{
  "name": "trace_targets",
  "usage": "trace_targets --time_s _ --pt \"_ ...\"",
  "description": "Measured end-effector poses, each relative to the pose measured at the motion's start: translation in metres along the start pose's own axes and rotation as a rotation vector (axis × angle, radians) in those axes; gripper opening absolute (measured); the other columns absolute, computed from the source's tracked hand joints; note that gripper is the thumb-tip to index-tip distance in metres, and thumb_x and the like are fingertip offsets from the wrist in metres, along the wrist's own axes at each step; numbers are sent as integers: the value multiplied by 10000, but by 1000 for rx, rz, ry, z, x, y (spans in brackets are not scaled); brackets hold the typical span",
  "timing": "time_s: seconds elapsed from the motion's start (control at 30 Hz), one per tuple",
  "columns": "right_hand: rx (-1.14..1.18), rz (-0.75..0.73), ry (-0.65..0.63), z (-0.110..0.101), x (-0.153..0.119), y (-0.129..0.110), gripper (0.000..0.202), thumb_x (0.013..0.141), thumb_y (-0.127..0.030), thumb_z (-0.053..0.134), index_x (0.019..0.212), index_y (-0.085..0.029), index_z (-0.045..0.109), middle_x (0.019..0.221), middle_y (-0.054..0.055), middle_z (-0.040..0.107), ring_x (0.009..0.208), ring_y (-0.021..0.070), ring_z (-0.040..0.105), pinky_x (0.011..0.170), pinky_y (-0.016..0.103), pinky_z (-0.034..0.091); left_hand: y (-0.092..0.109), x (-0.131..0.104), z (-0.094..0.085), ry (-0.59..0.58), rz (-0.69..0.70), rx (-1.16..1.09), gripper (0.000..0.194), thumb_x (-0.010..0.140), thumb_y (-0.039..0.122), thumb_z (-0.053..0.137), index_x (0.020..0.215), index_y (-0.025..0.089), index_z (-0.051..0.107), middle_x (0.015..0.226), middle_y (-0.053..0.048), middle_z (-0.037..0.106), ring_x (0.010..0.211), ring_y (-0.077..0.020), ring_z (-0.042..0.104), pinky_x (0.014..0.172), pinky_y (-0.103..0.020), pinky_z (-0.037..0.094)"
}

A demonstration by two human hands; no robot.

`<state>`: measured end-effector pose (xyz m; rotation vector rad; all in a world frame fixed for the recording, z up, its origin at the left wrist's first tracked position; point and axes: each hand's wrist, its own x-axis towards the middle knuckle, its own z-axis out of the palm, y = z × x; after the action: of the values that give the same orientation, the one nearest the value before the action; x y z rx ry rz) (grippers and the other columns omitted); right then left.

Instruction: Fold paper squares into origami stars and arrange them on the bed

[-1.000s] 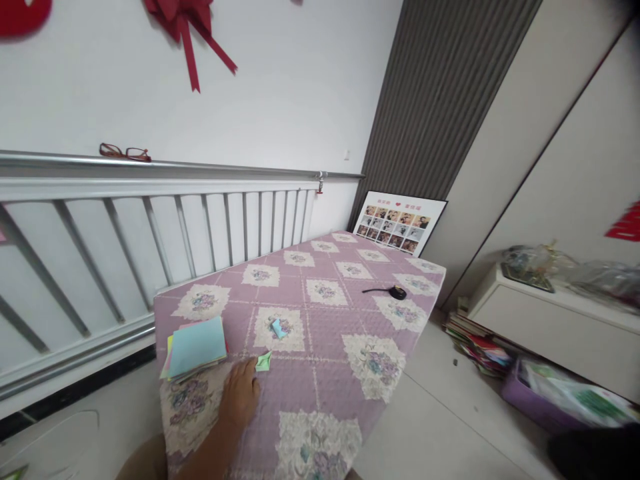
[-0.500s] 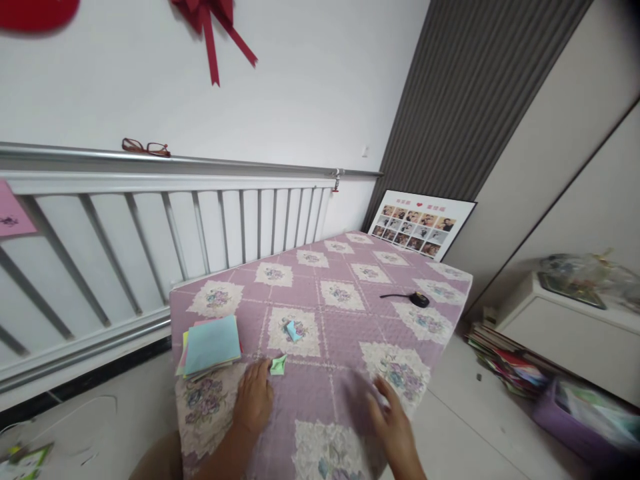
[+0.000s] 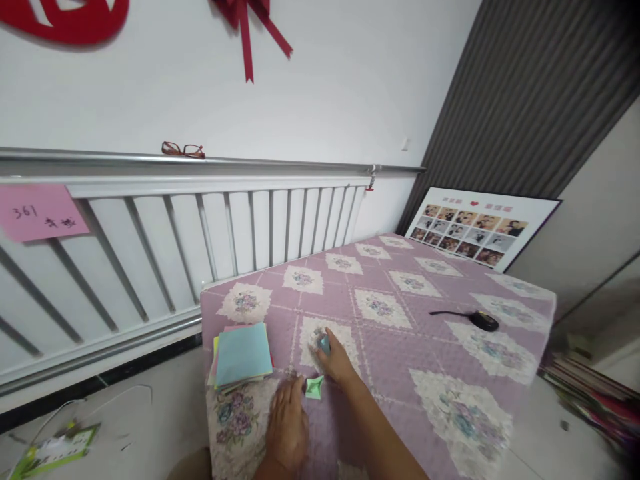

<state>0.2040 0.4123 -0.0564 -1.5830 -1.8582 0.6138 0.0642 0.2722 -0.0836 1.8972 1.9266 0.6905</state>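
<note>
My right hand (image 3: 336,357) reaches over the table, thumb and fingers closed around a small blue folded paper (image 3: 325,344). The paper is partly covered by those fingers. My left hand (image 3: 289,420) lies palm down on the tablecloth, fingers stretched out, with nothing visible in it. Just off its fingertips sits a small green folded paper (image 3: 314,387); whether they touch I cannot tell. Beyond my left hand, at the table's left side, lies a stack of coloured paper sheets (image 3: 244,353), a blue one on top.
A purple flowered tablecloth (image 3: 340,293) covers the table. A black object with a short cord or strap (image 3: 483,321) lies at the right. Behind the table stand a white radiator (image 3: 260,220) and a photo board (image 3: 483,227). Glasses (image 3: 183,150) rest on the pipe.
My right hand has moved left and forward from the table's near right and closed on the blue folded paper. My left hand stays beside the green one. The camera view has turned left.
</note>
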Motion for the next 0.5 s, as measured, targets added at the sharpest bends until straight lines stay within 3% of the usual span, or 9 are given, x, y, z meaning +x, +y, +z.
trace_targets --time_s 0.2,0.3,0.4,0.5 --pt "-28 -187 -261 -8 -19 -17 535 802 -369 541 1291 -152 524 1262 121 582 1146 233 533 1000 356 386 -3 -1 3 16 -11 -27 692 719 32 363 1404 126 380 1443 -88 416 1348 -207 326 1139 -368 199" --pt "-77 -251 -376 -14 -37 -26 558 703 -378 664 1225 -194 591 1175 101 620 1083 241 552 964 349 405 -5 -1 5 12 -8 -7 686 731 46 364 1414 112 360 1459 -94 391 1354 -213 318 1139 -377 208" --pt "-158 -245 -398 -15 -55 -35 627 547 -257 756 1160 -216 630 1246 113 560 1175 296 470 969 372 390 -6 0 5 1 -16 12 657 759 75 366 1415 106 358 1470 -96 369 1360 -220 309 1138 -382 215" --pt "-218 -213 -359 -14 -72 -42 524 557 -178 711 1077 -216 651 1310 112 504 1246 305 392 996 375 361 -6 0 5 -4 -18 12 630 787 106 363 1417 122 359 1480 -89 354 1361 -225 305 1137 -389 216"
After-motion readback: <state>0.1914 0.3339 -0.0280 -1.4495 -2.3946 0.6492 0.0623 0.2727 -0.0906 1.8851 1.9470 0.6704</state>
